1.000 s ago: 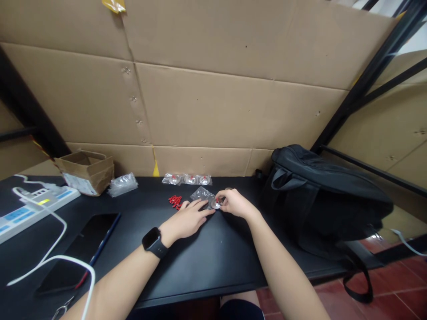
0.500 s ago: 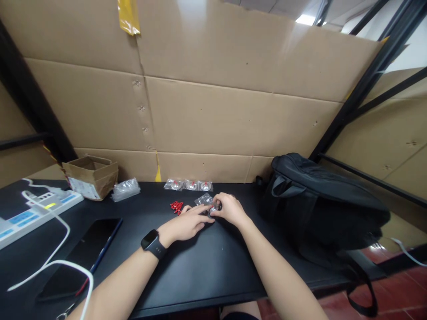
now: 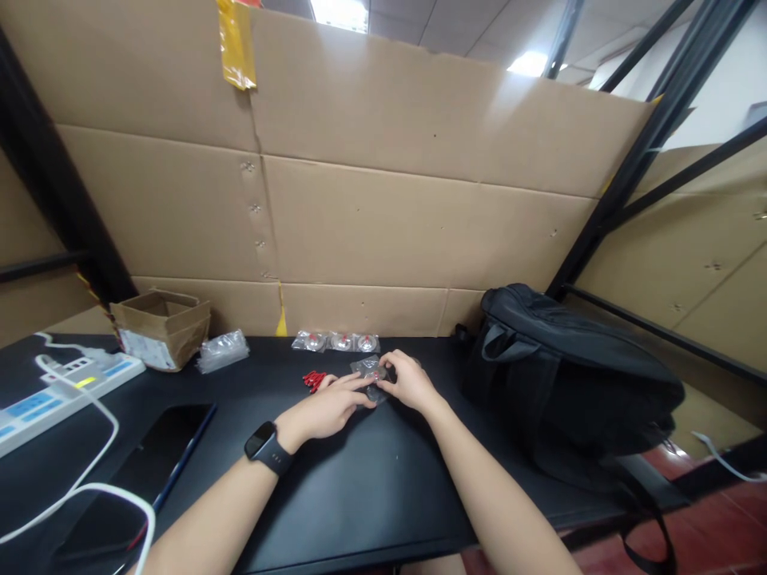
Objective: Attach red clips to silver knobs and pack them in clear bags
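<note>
The right hand (image 3: 410,382) pinches a disc (image 3: 376,375) against the bag (image 3: 363,366), two o'clock from the left hand (image 3: 328,406). The left fingers lie extended across the bag, seemingly steadying it; whether they grip, I cannot tell. Red clips (image 3: 313,381) sit at its eleven o'clock, apparently for easy reach.
</note>
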### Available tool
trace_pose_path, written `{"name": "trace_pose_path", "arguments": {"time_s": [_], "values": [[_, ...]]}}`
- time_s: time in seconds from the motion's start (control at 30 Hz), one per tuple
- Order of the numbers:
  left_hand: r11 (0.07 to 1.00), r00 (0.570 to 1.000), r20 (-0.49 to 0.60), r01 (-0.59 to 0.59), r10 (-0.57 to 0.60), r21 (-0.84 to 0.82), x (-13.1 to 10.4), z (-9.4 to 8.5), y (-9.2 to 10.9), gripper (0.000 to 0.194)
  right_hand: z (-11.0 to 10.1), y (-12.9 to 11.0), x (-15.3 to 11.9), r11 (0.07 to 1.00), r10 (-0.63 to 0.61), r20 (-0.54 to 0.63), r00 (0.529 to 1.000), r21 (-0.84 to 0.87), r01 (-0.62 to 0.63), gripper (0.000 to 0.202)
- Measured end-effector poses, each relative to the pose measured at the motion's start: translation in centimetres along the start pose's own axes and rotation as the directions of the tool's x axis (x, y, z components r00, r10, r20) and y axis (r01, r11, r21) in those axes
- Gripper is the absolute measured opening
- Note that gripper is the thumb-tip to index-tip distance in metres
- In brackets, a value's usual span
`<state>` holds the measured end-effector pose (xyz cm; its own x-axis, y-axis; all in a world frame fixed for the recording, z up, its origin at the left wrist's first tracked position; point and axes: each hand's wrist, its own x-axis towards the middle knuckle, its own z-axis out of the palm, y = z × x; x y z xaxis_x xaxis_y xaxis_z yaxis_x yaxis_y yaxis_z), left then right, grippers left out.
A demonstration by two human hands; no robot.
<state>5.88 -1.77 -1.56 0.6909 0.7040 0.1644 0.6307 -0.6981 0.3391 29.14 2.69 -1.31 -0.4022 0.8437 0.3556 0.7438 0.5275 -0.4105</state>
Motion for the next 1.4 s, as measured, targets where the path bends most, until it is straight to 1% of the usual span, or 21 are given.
{"name": "trace_pose_path", "arguments": {"time_s": [0.07, 0.13, 0.23, 0.27, 0.33, 0.4, 0.47, 0.5, 0.57, 0.7, 0.73, 0.8, 0.87, 0.97, 1.07, 1.13, 1.2, 1.23, 1.27, 1.3, 1.4], "values": [[1.000, 1.000, 0.005, 0.007, -0.007, 0.006, 0.0, 0.0, 0.0, 0.050, 1.0, -0.5, 0.3, 0.999, 0.011, -0.058, 0.998, -0.044, -0.014, 0.030], [1.000, 1.000, 0.013, 0.023, -0.023, 0.018, 0.0, -0.1, 0.0, 0.051, 1.9, -0.8, 0.6, 0.996, 0.051, -0.107, 0.993, -0.073, -0.059, 0.029], [0.999, 0.999, -0.004, 0.032, -0.032, 0.039, 0.0, -0.5, 0.1, 0.051, 2.3, -0.9, 1.0, 0.995, 0.087, -0.124, 0.988, -0.037, -0.092, 0.032], [0.999, 0.999, -0.027, 0.031, -0.030, 0.041, 0.0, -0.8, 0.1, 0.048, 2.1, -0.9, 1.0, 0.998, 0.068, -0.102, 0.993, -0.004, -0.068, 0.034], [0.998, 0.994, -0.100, 0.047, -0.043, 0.038, 0.0, -1.2, 0.3, 0.040, 1.2, -0.6, 0.9, 0.996, -0.018, -0.027, 0.999, 0.087, 0.021, 0.042], [0.994, 0.978, -0.185, 0.103, -0.094, 0.041, 0.2, -1.4, 0.5, 0.034, 0.0, -0.1, 0.6, 0.978, -0.105, 0.043, 0.994, 0.184, 0.095, 0.046], [0.982, 0.955, -0.255, 0.175, -0.153, 0.065, 0.5, -1.4, 0.8, 0.033, -1.2, 0.5, 0.5, 0.962, -0.145, 0.061, 0.988, 0.243, 0.126, 0.029], [0.975, 0.942, -0.285, 0.206, -0.175, 0.083, 0.7, -1.3, 1.0, 0.033, -1.6, 0.9, 0.4, 0.958, -0.155, 0.051, 0.987, 0.253, 0.137, 0.022], [0.961, 0.921, -0.336, 0.250, -0.199, 0.117, 1.1, -0.9, 1.3, 0.030, -1.9, 1.5, 0.4, 0.959, -0.156, 0.030, 0.987, 0.245, 0.144, 0.028], [0.946, 0.895, -0.377, 0.301, -0.236, 0.121, 1.6, -0.2, 1.6, 0.012, -1.0, 1.7, 0.5, 0.978, -0.118, 0.044, 0.992, 0.178, 0.109, 0.031], [0.947, 0.894, -0.376, 0.304, -0.244, 0.107, 1.6, -0.2, 1.6, 0.012, -0.7, 1.6, 0.6, 0.983, -0.111, 0.042, 0.993, 0.154, 0.104, 0.029], [0.947, 0.887, -0.376, 0.314, -0.268, 0.067, 1.5, -0.4, 1.4, 0.015, -0.3, 1.3, 0.7, 0.988, -0.108, 0.030, 0.994, 0.116, 0.104, 0.013], [0.940, 0.870, -0.381, 0.341, -0.313, 0.009, 1.4, -0.6, 1.1, 0.016, -0.2, 1.2, 0.7, 0.987, -0.114, 0.021, 0.993, 0.115, 0.111, 0.003], [0.909, 0.837, -0.357, 0.400, -0.414, -0.117, 1.3, -0.9, 0.6, 0.017, -0.2, 1.4, 0.8, 0.980, -0.080, 0.011, 0.997, 0.185, 0.077, 0.005], [0.859, 0.808, -0.301, 0.442, -0.506, -0.259, 1.4, -0.8, 0.2, 0.015, 0.1, 1.7, 0.7, 0.952, 0.029, 0.058, 0.998, 0.303, -0.045, 0.011], [0.829, 0.777, -0.308, 0.461, -0.549, -0.317, 1.5, -0.6, 0.2, 0.016, 0.5, 1.8, 0.7, 0.919, 0.085, 0.078, 0.993, 0.379, -0.109, 0.012], [0.823, 0.752, -0.343, 0.470, -0.563, -0.319, 1.6, -0.3, 0.3, 0.029, 0.8, 1.6, 0.6, 0.896, 0.115, 0.075, 0.991, 0.422, -0.136, 0.028], [0.831, 0.753, -0.358, 0.469, -0.553, -0.297, 1.6, -0.2, 0.4, 0.034, 0.9, 1.5, 0.5, 0.894, 0.120, 0.075, 0.990, 0.426, -0.141, 0.040], [0.847, 0.765, -0.365, 0.463, -0.530, -0.261, 1.6, -0.1, 0.5, 0.036, 0.9, 1.3, 0.5, 0.897, 0.114, 0.081, 0.990, 0.420, -0.138, 0.048], [0.867, 0.786, -0.366, 0.451, -0.499, -0.213, 1.6, 0.0, 0.6, 0.036, 0.9, 1.2, 0.4, 0.906, 0.097, 0.094, 0.991, 0.403, -0.127, 0.052], [0.915, 0.856, -0.336, 0.400, -0.393, -0.051, 1.6, 0.3, 0.9, 0.028, 0.5, 0.7, 0.3, 0.956, 0.026, 0.155, 0.988, 0.285, -0.070, 0.040]]}}
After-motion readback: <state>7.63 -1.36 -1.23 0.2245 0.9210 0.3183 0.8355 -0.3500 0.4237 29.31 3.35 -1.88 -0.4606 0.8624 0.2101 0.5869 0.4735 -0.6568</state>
